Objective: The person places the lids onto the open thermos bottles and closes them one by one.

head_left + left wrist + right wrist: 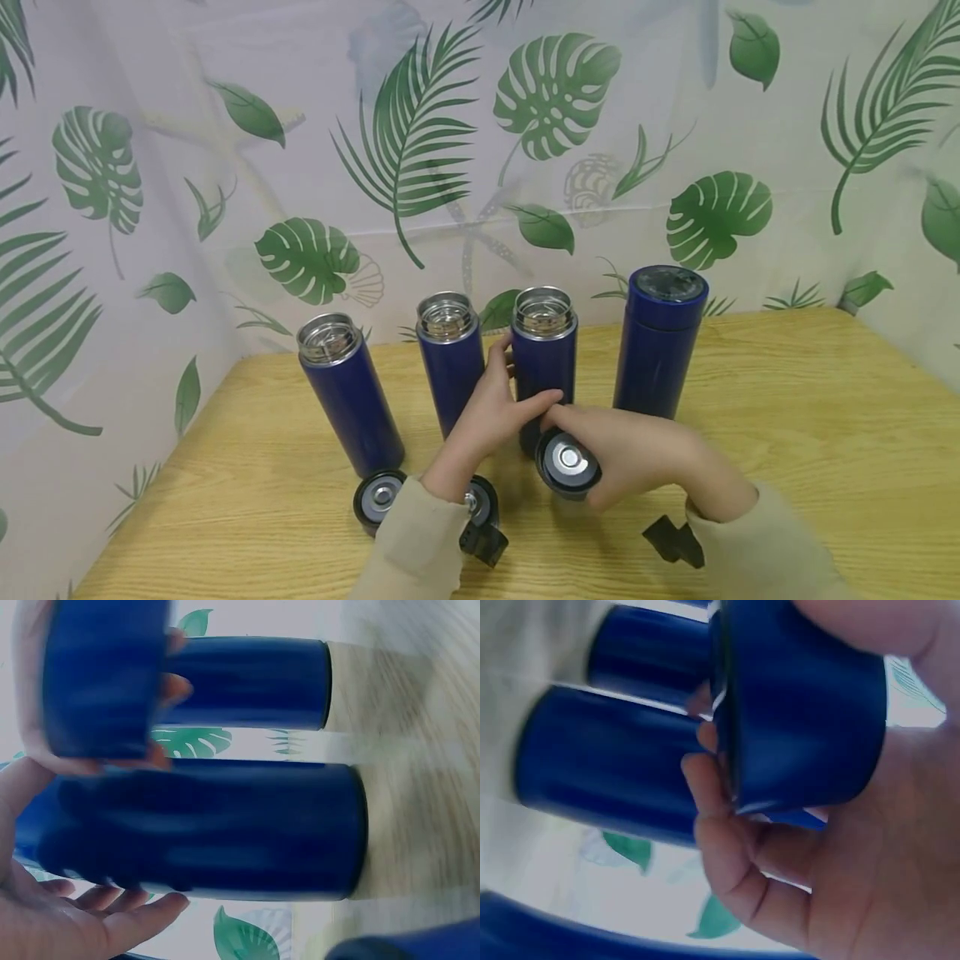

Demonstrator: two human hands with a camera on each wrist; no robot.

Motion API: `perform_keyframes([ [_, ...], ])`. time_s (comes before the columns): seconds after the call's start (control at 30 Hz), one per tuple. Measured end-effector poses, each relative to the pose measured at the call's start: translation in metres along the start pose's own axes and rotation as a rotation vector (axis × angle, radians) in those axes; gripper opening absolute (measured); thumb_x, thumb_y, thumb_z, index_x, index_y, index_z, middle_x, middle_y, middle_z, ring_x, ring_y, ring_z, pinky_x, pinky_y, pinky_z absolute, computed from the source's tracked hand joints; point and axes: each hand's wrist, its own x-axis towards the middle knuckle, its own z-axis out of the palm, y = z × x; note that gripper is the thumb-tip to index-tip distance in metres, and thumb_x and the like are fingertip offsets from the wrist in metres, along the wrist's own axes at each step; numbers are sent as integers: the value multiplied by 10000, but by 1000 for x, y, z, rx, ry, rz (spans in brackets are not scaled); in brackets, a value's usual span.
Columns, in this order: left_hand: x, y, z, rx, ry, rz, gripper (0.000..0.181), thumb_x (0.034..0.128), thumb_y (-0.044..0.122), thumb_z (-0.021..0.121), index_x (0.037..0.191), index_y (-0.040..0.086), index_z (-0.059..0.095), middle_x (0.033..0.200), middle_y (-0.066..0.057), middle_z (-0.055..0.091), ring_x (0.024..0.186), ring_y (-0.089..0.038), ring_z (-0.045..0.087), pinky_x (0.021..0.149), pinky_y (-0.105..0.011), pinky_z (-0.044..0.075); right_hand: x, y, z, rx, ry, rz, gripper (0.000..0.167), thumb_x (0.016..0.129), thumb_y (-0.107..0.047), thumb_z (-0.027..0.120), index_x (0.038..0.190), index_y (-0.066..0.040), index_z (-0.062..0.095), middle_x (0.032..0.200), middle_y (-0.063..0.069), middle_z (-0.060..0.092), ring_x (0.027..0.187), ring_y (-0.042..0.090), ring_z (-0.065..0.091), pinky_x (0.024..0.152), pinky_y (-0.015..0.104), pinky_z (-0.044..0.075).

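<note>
In the head view, my right hand [645,454] grips a blue lid [570,462], its grey and silver underside facing up toward the camera. The right wrist view shows the fingers [727,855] curled round the side of this lid [802,712]. My left hand [495,412] is at the near left side of an uncapped blue bottle [545,358], thumb stretched across its front. Seen from the left wrist, the fingers [135,911] lie fairly straight alongside the bottle [247,832]; whether they touch it is unclear.
Two more uncapped blue bottles [348,400] [452,358] stand to the left; a capped one [660,350] stands on the right. Two lids [381,497] [483,500] lie underside up near my left sleeve, on the wooden table [825,433]. A leaf-print cloth [465,150] hangs behind.
</note>
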Motion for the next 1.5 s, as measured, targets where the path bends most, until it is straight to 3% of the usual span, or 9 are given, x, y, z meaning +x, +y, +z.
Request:
perform_keyframes([
  [0.23, -2, 3, 0, 53, -10, 37, 692, 792, 281, 664, 1321, 43, 286, 1286, -136, 373, 1144, -282, 410, 903, -411, 370, -21, -9, -22, -32, 152, -50, 674, 589, -60, 734, 1195, -68, 439, 1092, -42, 509, 957, 106, 485, 834, 345, 412],
  [0.53, -3, 4, -7, 78, -55, -45, 737, 730, 378, 708, 1296, 111, 319, 1264, -69, 427, 1148, -263, 435, 864, -409, 407, -39, -11, -37, -71, 373, -120, 662, 595, -94, 774, 1173, -68, 451, 1085, -33, 493, 962, 105, 472, 790, 327, 433],
  [0.77, -3, 6, -18, 146, -135, 0, 713, 678, 360, 754, 1256, 137, 401, 1175, -14, 503, 1064, -229, 495, 834, -368, 424, -38, -17, -46, 104, 499, -87, 685, 617, -59, 780, 1168, -12, 375, 1029, 60, 537, 887, 138, 530, 776, 225, 427],
  [0.93, -5, 11, -25, 161, -235, 50, 747, 677, 302, 764, 1307, 182, 381, 1171, 20, 512, 1035, -196, 505, 807, -339, 431, -37, -22, -52, 135, 631, -126, 692, 602, 27, 767, 1165, 16, 364, 1029, 94, 537, 879, 102, 528, 762, 162, 407],
  [1.13, -7, 15, -33, 168, -338, 72, 767, 695, 280, 753, 1338, 187, 345, 1189, 33, 502, 1057, -183, 491, 846, -353, 410, -35, -26, -55, 260, 743, -166, 711, 584, 170, 708, 1180, 63, 336, 1060, 107, 479, 903, 116, 528, 765, 156, 424],
  [1.27, -9, 16, -35, 138, -353, 95, 722, 737, 263, 719, 1343, 169, 338, 1225, 24, 481, 1091, -166, 472, 887, -353, 382, -34, -25, -55, 258, 759, -120, 699, 627, 128, 708, 1219, 27, 349, 1049, 95, 488, 888, 113, 535, 735, 170, 441],
  [1.5, -12, 20, -31, -18, -284, 120, 728, 749, 204, 714, 1338, 152, 289, 1275, -11, 419, 1182, -193, 398, 863, -321, 409, -30, -24, -52, 279, 803, -2, 632, 714, 28, 683, 1273, -43, 395, 1043, 100, 498, 821, 123, 567, 662, 218, 478],
])
